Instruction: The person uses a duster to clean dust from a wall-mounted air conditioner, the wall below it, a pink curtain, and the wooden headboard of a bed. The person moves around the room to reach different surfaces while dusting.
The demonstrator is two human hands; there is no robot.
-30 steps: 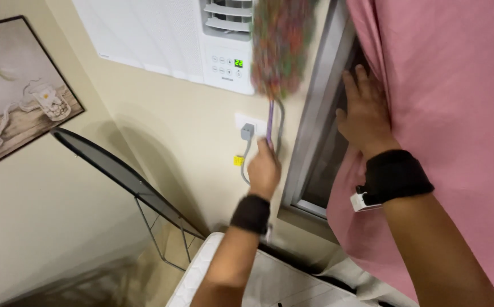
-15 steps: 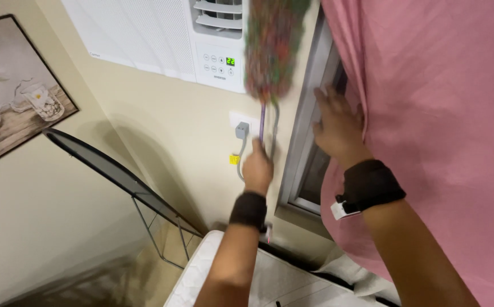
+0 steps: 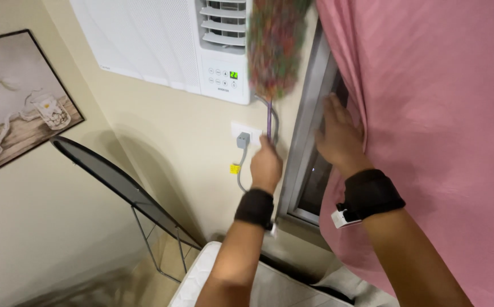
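L hand [image 3: 266,166] fisted round thin purple duster handle [image 3: 269,120], fluffy multicolour duster head [image 3: 275,45] up at 12 o'clock, brushing AC unit [image 3: 167,42] edge by window frame [image 3: 309,125]. R hand [image 3: 338,136] flat, fingers spread, grips nothing, pushes soft pink curtain [image 3: 429,113] to 3 o'clock. Best: light strokes, keep cloth clear of fibres, avoid grey plug [image 3: 243,140]. AC hard white plastic, slatted vent; wall matte beige.

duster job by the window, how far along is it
Done: the pink curtain is pushed aside by the right hand. In hand: the left hand holds the duster up at the air conditioner beside the window frame. Which surfaces remain undusted cannot be told.
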